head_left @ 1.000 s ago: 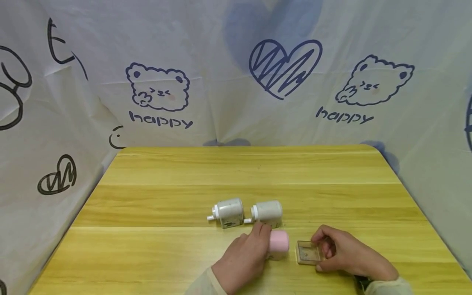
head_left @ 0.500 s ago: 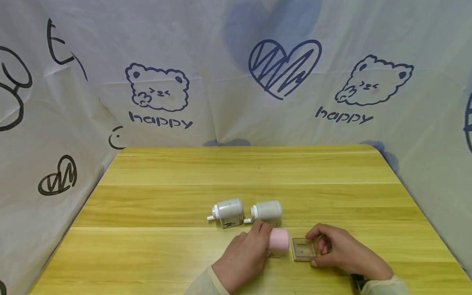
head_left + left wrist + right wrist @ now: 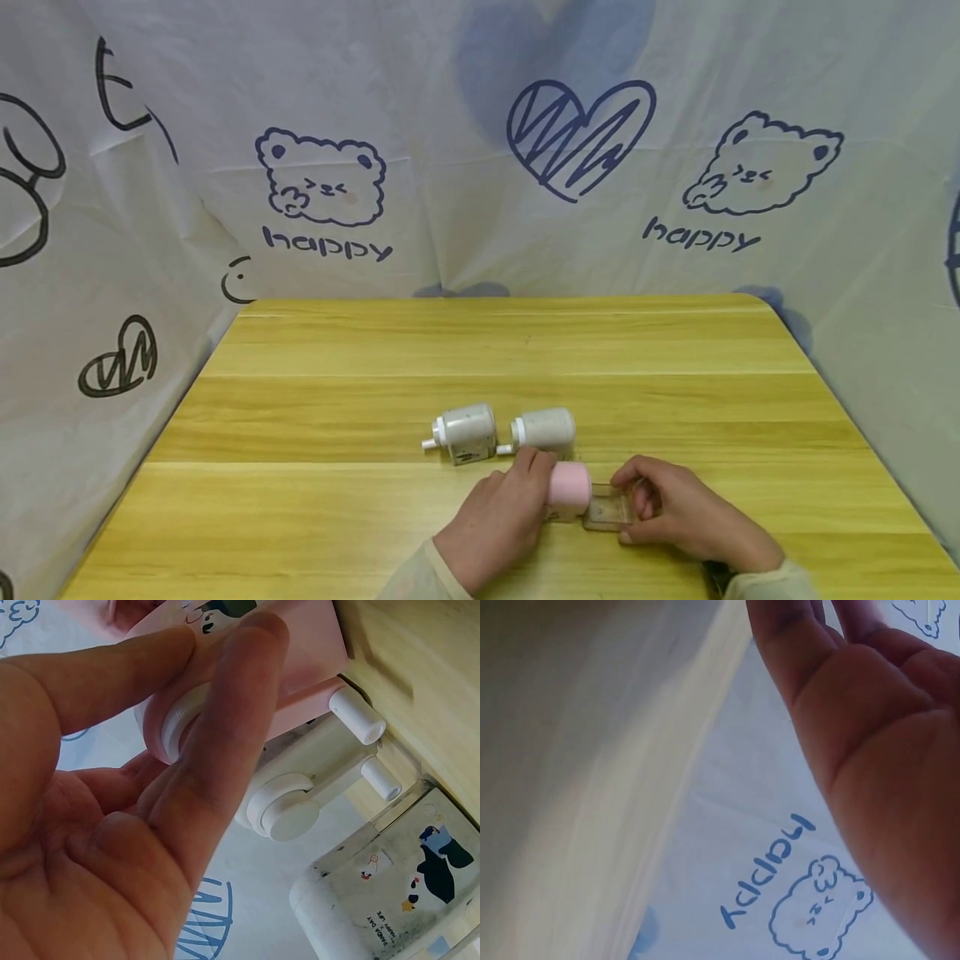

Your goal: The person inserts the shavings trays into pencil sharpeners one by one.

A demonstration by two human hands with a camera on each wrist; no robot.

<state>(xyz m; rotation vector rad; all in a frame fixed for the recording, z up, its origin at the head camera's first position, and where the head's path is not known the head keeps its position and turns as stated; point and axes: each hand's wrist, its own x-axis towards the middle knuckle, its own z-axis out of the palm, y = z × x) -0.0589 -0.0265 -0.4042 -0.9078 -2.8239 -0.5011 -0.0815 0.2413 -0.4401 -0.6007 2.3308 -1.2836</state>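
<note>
Near the front of the table, my left hand (image 3: 498,517) grips a pink crank pencil sharpener (image 3: 570,487) lying with its pink end to the right. In the left wrist view, thumb and a finger press on the pink body (image 3: 319,645), which has a panda picture. My right hand (image 3: 682,512) pinches a clear shavings tray (image 3: 606,510) between thumb and fingers, its left edge right at the sharpener's right end. In the right wrist view the palm (image 3: 885,742) shows, while the tray is out of sight.
Behind my left hand lie a grey-white sharpener (image 3: 543,429) and another grey-white sharpener (image 3: 467,432), their white crank handles pointing left. A wood-grain table (image 3: 300,500) carries everything. White cloth (image 3: 465,167) with blue drawings hangs behind and at the sides.
My right hand has slid the clear tray leftward, from a gap away up to the pink sharpener's end. My left hand and the pink sharpener have hardly moved.
</note>
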